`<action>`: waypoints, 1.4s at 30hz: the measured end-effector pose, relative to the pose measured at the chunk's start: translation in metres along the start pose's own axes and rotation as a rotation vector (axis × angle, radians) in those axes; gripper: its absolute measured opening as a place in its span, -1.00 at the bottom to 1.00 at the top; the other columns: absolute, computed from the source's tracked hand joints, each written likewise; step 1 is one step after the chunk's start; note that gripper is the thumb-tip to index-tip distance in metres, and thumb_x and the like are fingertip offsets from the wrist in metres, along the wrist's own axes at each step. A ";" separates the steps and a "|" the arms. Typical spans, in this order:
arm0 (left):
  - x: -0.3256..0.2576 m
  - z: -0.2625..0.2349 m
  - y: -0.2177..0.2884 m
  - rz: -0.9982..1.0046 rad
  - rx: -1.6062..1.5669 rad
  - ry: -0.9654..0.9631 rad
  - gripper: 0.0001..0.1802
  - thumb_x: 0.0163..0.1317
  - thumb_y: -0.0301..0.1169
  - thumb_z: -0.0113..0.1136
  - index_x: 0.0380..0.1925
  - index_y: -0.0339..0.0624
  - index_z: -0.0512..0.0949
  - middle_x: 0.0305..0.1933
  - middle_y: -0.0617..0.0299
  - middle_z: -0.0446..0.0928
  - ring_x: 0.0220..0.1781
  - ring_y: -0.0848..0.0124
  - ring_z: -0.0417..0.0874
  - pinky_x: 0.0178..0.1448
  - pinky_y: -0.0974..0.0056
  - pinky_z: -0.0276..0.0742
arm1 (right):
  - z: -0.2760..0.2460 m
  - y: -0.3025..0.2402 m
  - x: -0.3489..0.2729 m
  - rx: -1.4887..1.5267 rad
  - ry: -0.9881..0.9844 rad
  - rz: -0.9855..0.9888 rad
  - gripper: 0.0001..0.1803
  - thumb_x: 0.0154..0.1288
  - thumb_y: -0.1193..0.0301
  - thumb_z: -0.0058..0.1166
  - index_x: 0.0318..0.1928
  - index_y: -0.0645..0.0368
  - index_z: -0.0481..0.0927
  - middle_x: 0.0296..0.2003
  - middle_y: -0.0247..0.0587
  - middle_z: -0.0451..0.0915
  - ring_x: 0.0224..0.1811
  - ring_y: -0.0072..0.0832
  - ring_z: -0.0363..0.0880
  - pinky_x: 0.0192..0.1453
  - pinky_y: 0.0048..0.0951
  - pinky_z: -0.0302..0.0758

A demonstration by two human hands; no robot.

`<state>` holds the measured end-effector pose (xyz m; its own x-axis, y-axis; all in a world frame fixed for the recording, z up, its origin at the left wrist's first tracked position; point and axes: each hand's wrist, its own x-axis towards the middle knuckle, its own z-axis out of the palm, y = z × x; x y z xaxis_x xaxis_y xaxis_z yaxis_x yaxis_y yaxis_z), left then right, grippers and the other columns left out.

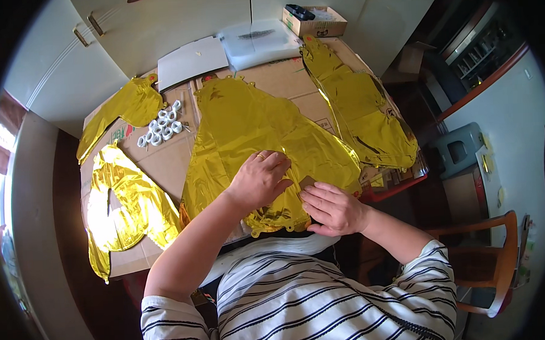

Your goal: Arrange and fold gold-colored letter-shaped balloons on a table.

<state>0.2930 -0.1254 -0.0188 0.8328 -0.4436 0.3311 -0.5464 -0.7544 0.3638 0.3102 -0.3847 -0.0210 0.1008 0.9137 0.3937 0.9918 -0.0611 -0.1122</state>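
Note:
A large flat gold foil balloon lies across the middle of the table, its crumpled near end gathered close to my body. My left hand, with a ring on one finger, is curled down onto this foil; its fingertips are hidden. To its right, my right hand is closed at the near edge, fingers over the foil and thumb below them. Beside the right fingertips shows a small brown patch; I cannot tell whether it is a separate piece or bare cardboard.
More gold foil balloons lie at the right, far left and near left. Several small white rolls sit on the cardboard-covered table. At the back are a white sheet, clear plastic bags and a box. A wooden chair stands right.

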 end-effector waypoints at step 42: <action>-0.012 0.004 -0.005 0.008 -0.087 0.129 -0.50 0.19 -0.26 0.32 0.10 -0.27 0.54 0.12 0.00 0.50 0.16 0.05 0.52 0.27 0.08 0.44 | 0.015 -0.016 0.001 -0.149 0.043 0.029 -0.63 0.33 0.39 -0.05 0.05 0.30 0.62 0.09 -0.01 0.61 0.21 -0.16 0.55 0.39 -0.12 0.39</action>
<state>0.2859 -0.1185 -0.0279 0.8133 -0.3789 0.4416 -0.5630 -0.7041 0.4327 0.2929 -0.3766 -0.0319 0.1301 0.8929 0.4311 0.9887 -0.1495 0.0114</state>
